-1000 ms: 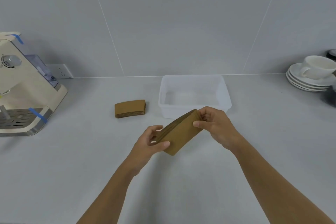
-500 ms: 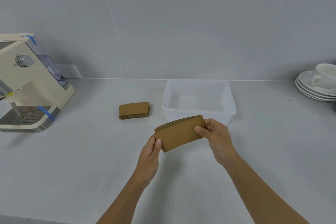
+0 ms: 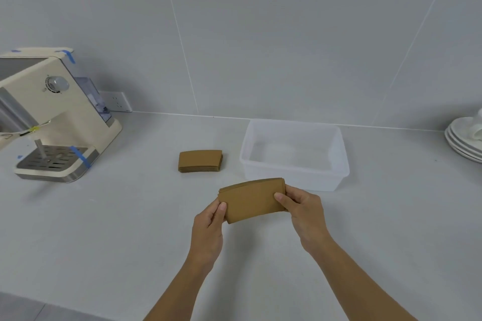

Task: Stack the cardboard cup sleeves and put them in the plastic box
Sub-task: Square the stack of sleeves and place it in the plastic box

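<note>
A stack of brown cardboard cup sleeves (image 3: 251, 199) is held above the counter between both hands, its flat face turned toward me. My left hand (image 3: 208, 227) pinches the stack's left end and my right hand (image 3: 303, 212) grips its right end. Just behind the held stack stands the clear plastic box (image 3: 339, 159), which looks empty. A second, smaller pile of sleeves (image 3: 200, 161) lies flat on the counter to the left of the box.
A cream coffee machine (image 3: 52, 117) with blue tape strips stands at the left, a wall socket (image 3: 117, 101) behind it. White saucers with a cup (image 3: 464, 138) are stacked at the far right edge. The grey counter (image 3: 104, 229) meets a tiled wall behind.
The held stack has been turned from a slanted, edge-on pose to nearly level with its face toward me. Both hands stay on its ends. The camera view has shifted left.
</note>
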A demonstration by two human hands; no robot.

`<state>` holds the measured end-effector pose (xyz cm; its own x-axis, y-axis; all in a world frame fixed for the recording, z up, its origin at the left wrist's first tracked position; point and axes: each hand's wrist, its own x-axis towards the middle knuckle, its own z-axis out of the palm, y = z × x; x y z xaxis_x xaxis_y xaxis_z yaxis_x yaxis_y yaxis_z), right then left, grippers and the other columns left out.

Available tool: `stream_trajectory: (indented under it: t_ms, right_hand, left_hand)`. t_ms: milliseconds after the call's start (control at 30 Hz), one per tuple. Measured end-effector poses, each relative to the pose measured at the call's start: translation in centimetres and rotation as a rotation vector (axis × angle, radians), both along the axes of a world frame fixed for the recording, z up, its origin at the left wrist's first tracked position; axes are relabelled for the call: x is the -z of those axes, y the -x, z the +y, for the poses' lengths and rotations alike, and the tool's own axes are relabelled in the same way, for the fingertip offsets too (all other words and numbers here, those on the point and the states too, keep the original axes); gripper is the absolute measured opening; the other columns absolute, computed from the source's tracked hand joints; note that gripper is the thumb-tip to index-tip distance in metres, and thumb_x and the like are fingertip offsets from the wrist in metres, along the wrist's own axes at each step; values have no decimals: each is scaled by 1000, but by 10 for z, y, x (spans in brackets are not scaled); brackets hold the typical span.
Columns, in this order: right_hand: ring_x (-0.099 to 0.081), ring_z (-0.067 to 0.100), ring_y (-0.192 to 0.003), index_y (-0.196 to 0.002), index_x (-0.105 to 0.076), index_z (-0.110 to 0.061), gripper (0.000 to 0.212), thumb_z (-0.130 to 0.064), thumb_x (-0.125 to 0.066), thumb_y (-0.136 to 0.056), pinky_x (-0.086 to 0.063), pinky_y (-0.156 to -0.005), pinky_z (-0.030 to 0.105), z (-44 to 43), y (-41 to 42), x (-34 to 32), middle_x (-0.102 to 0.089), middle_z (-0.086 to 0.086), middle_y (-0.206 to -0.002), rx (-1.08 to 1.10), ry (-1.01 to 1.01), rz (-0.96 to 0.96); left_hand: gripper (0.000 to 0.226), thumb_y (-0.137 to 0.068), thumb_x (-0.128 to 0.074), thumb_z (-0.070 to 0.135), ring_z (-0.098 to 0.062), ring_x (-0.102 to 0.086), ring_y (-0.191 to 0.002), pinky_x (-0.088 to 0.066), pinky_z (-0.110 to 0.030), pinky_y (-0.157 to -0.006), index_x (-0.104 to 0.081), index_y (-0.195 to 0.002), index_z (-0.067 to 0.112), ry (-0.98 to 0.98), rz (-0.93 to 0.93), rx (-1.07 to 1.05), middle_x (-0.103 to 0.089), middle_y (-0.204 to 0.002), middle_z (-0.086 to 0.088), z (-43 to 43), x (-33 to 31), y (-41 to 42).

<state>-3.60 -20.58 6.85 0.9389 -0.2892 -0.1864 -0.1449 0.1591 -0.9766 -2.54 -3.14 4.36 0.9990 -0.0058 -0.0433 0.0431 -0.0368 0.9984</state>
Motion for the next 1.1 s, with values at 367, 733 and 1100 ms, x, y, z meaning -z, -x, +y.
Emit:
stream_trajectory:
  t_ms: [367, 733, 1100]
  right_hand:
    - [-64, 18, -81, -77, -69, -24, 20, -8, -61, -85, -51, -75, 23, 48, -37, -1, -71, 4, -83, -117, 131, 1]
    - [-63, 21, -81, -78, -69, -16, 12, -10, -62, -85, -52, -83, 38, 95, -107, -21, -69, 4, -82, -76, 163, 13]
    - [-63, 24, -89, -75, -62, -28, 20, -14, -58, -88, -53, -89, 42, 116, -176, -19, -67, -1, -84, -34, 229, 78]
  left_hand:
    - [20, -95, -45, 14, -18, -60, -95, -49, -34, -88, -63, -93, 22, -17, 69, -171, -65, -97, 0, 42, -10, -27]
    - [25, -93, -46, 6, -16, -57, -80, -47, -30, -79, -66, -79, 13, 12, 134, -192, -63, -83, -1, 88, -42, -107]
    - [20, -92, -43, 11, -22, -43, -77, -36, -30, -70, -54, -76, 11, -102, 225, -170, -48, -81, -6, 102, -36, -188]
